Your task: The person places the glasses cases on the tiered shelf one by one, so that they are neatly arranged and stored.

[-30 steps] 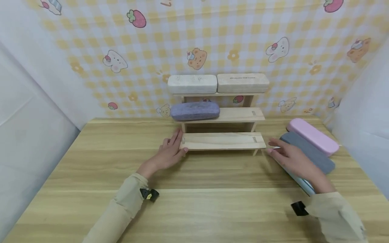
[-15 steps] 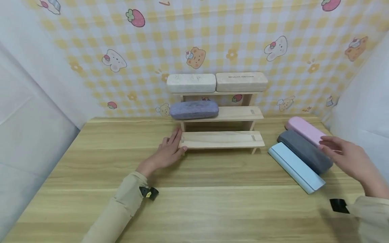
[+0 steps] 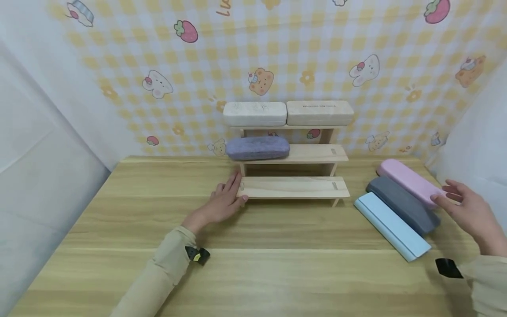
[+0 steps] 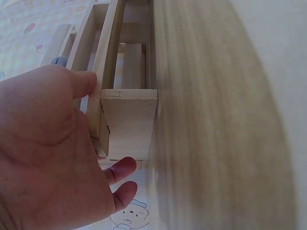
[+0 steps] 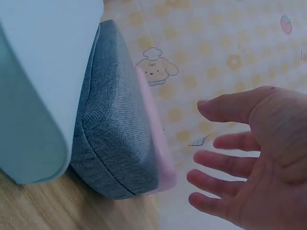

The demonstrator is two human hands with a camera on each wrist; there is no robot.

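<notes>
My left hand (image 3: 222, 203) rests at the left end of a three-tier wooden stand (image 3: 293, 187). Its thumb (image 4: 85, 84) lies on the lowest board's edge; the other fingers extend past the end. Over at the right, my right hand (image 3: 469, 210) hovers by the near end of a pink glasses case (image 3: 409, 180), fingers spread and holding nothing. The right wrist view shows a gap between those fingers (image 5: 223, 163) and the pink case. Beside it lie a dark grey fabric glasses case (image 3: 402, 203) and a light blue flat case (image 3: 392, 226), side by side and slanted.
A white case (image 3: 255, 113) and a beige case (image 3: 320, 113) with small lettering fill the top tier. On the middle tier's left half sits a purple case (image 3: 257, 147). A yellow checked cloth (image 3: 190, 66) hangs behind the wooden table (image 3: 277, 273).
My right hand has moved right, from over the light blue case to the pink case's near end, uncovering the blue case. The left hand stays at the stand. The head view has shifted slightly.
</notes>
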